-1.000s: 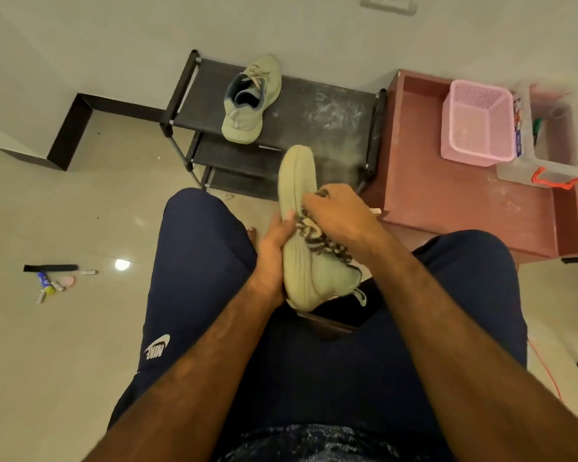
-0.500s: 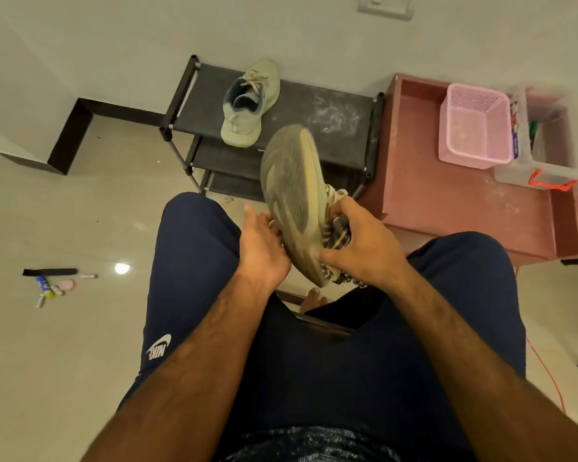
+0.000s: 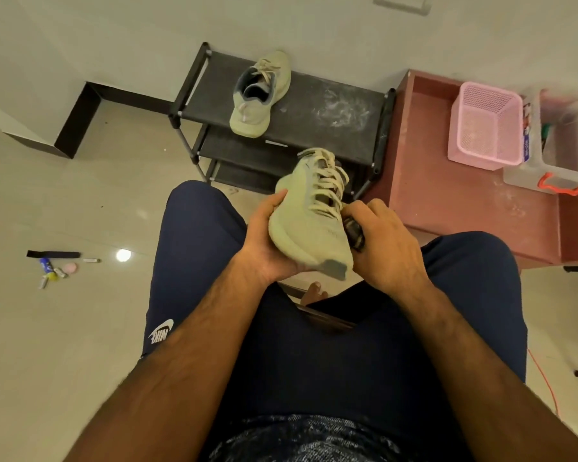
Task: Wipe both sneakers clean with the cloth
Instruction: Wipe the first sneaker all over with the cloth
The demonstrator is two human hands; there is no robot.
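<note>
I hold a pale green sneaker point(image 3: 309, 215) above my knees, laces up and its end with a grey patch toward me. My left hand point(image 3: 267, 241) grips it from the left, fingers under the sole and thumb on its side. My right hand point(image 3: 386, 241) presses a bunched dark cloth point(image 3: 354, 230) against the sneaker's right side, fingers curled round the cloth. The second pale green sneaker point(image 3: 259, 95) lies on the top shelf of the black shoe rack point(image 3: 331, 111).
A reddish low table point(image 3: 464, 201) stands right of the rack, with a pink basket point(image 3: 484, 125) and a clear box point(image 3: 561, 151) on it. Small items point(image 3: 57, 265) lie on the tiled floor at left. A red cord point(image 3: 544, 381) runs along the floor at right.
The held sneaker has been turned from sole facing me to laces up. My left hand shifted under its left side and my right hand moved to its right side with the cloth.
</note>
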